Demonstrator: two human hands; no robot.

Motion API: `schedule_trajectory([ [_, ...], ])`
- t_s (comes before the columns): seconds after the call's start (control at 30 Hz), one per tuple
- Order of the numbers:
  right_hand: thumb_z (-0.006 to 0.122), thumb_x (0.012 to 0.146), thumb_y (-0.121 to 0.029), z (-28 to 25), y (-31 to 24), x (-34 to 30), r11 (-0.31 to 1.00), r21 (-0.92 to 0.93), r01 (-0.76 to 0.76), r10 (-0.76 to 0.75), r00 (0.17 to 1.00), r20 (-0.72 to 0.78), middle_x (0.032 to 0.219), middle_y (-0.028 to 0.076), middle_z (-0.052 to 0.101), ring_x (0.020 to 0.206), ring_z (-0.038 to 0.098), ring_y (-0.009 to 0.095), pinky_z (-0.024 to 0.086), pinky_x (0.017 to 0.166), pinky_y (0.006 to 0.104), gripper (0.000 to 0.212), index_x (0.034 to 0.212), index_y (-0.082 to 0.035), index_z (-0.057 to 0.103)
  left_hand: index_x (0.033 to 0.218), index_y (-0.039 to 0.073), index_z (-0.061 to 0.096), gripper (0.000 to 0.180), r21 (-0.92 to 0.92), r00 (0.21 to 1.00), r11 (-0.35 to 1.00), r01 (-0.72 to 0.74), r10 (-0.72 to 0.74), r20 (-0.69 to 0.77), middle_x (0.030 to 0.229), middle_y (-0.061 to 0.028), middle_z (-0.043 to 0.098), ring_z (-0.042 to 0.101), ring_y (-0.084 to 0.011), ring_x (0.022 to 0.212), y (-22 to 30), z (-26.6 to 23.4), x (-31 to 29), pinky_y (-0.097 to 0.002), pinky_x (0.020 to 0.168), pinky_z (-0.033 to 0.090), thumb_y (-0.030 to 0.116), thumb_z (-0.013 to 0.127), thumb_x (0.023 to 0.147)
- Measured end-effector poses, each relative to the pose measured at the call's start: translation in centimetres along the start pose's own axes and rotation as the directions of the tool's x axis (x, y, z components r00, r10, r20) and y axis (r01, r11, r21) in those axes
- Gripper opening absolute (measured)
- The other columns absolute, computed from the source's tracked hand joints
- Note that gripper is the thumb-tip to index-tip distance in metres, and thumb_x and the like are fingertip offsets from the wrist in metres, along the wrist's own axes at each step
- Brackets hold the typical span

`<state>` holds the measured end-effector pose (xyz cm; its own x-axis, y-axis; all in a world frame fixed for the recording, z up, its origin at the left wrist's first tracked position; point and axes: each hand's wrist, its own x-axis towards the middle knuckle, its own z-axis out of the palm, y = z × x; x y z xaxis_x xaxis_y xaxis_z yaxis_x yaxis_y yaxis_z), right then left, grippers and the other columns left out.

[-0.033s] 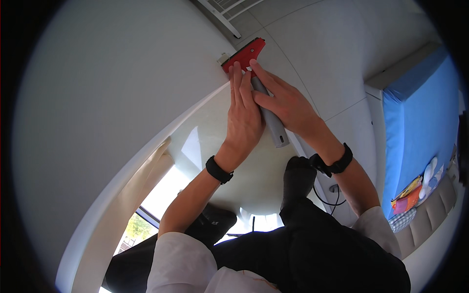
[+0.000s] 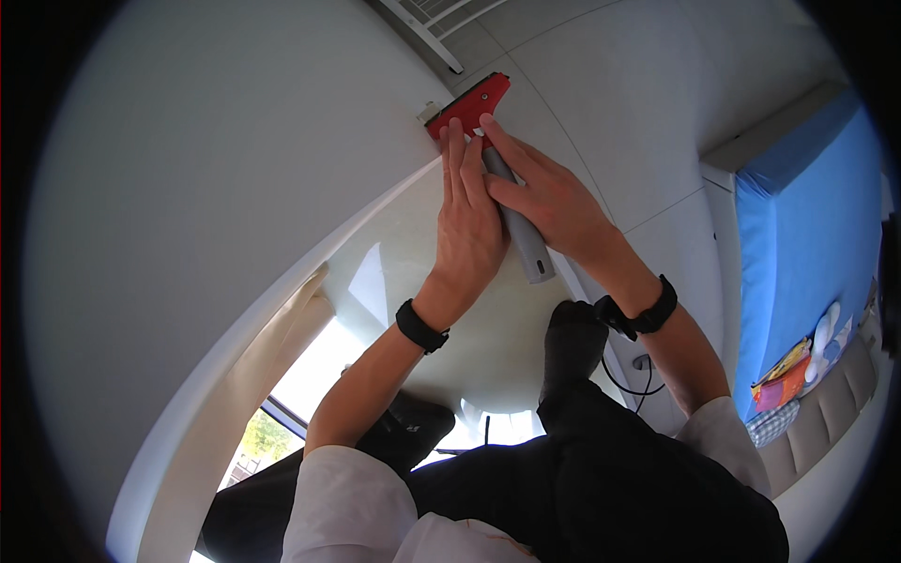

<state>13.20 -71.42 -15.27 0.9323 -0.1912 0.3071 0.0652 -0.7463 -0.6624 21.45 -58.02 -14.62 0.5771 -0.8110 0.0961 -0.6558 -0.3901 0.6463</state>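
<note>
A scraper with a red head (image 2: 481,97) and a grey handle (image 2: 529,249) is held in both my hands, its dark blade edge facing the corner of the white wall (image 2: 235,141). My right hand (image 2: 554,202) is closed round the handle, thumb across it and index finger stretched toward the head. From the left, my left hand (image 2: 467,230) presses long, straight fingers against the head and upper handle; its thumb is hidden. Beside the blade, a small pale piece (image 2: 429,113) sticks out at the wall's edge. Whether the blade touches it I cannot tell.
My dark-socked feet (image 2: 574,342) are on a pale ledge (image 2: 441,347) by a window and beige curtain (image 2: 291,319). Below lies a tiled floor (image 2: 648,141) with a black cable (image 2: 619,385). To the right stands a blue-covered bed (image 2: 807,216); a white rack (image 2: 427,33) is at the top.
</note>
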Motion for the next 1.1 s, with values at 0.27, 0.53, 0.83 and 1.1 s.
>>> schedule_trajectory([
  [0.27, 0.07, 0.085, -0.005, 0.14, 0.23, 0.13, 1.0, -0.01, -0.004, 0.004, 1.0, 0.0, 0.157, 0.024, 0.046, 0.123, 0.065, 0.034, 0.059, 0.095, 0.0382, 0.02, 0.104, -0.01, 0.065, 0.157, -0.005, 0.023, 0.074, -0.053, 1.0, 0.998, 0.018, -0.019, -0.007, 0.163, -0.0346, 0.026, 0.03, -0.0532, 0.151, 0.1, 0.15, 0.28, -0.0547, 0.12, 0.038, -0.003, 0.063, 0.095],
  [0.53, 0.07, 0.086, -0.006, -0.25, -0.07, -0.23, 0.999, 0.012, -0.031, 0.031, 0.999, 0.029, 0.157, 0.024, 0.046, 0.124, 0.065, 0.035, 0.059, 0.095, 0.0393, 0.018, 0.103, -0.009, 0.065, 0.153, -0.008, 0.029, 0.071, -0.033, 1.0, 0.999, 0.014, -0.013, 0.022, 0.163, -0.0377, 0.023, 0.026, -0.056, 0.151, 0.39, -0.02, 0.13, -0.0545, 0.113, 0.048, -0.008, 0.063, 0.09],
  [0.83, 0.071, 0.086, -0.006, 0.21, 0.1, 0.72, 1.0, -0.001, 0.01, -0.01, 1.0, -0.015, 0.157, 0.024, 0.046, 0.125, 0.064, 0.034, 0.059, 0.094, 0.0387, 0.018, 0.102, -0.01, 0.065, 0.158, -0.005, 0.022, 0.076, -0.103, 0.999, 0.994, 0.021, -0.026, -0.047, 0.164, -0.0341, 0.026, 0.029, -0.0529, 0.152, 0.04, 0.1, 0.47, -0.054, 0.12, 0.039, -0.005, 0.063, 0.093],
  [1.1, 0.071, 0.086, -0.006, -0.41, -0.2, 0.2, 1.0, 0.002, -0.024, 0.024, 0.998, 0.049, 0.157, 0.025, 0.046, 0.126, 0.064, 0.035, 0.059, 0.096, 0.0392, 0.013, 0.097, -0.009, 0.064, 0.153, -0.01, 0.027, 0.072, -0.134, 0.998, 0.989, 0.069, -0.069, 0.007, 0.163, -0.0388, 0.023, 0.024, -0.0561, 0.152, 0.85, -0.25, 0.18, -0.0573, 0.12, 0.038, -0.01, 0.061, 0.09],
])
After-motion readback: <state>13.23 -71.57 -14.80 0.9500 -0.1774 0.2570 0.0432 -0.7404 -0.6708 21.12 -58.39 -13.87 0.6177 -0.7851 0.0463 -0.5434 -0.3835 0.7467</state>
